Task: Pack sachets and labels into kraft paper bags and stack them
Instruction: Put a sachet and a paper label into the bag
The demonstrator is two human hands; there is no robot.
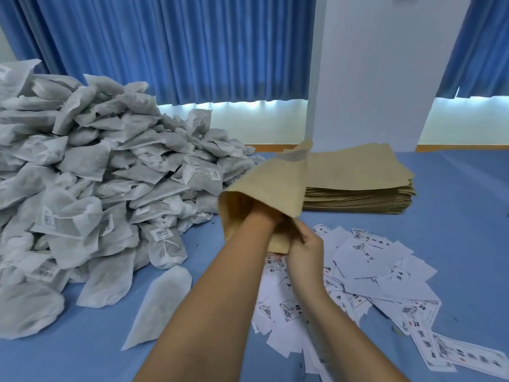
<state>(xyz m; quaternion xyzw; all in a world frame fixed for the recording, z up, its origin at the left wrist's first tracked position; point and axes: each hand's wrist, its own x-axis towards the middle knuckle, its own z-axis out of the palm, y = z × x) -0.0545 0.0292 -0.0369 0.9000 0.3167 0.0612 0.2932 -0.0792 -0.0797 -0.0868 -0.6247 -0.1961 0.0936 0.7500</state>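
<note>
Blue tabletop [457, 216]: right hand [305, 250] pinches kraft bag [270, 183]; left hand [263, 215] inside, fingers hidden; labels [371, 260] unreadable.

Soft, even daylight, wide-angle view, slightly smeared.
Light enters from the glowing white strip of window [234, 106] below the pleated blue curtains [165, 45], blown out to glare. Shadows on the blue table cover [454, 188] are faint, deepest in the folds of the heap of grey-white sachets [82, 175]. The raised tan kraft paper bag [270, 186] is blurred, print on the white paper labels [371, 260] is smudged, and the white pillar [371, 64] leans from lens distortion.
</note>
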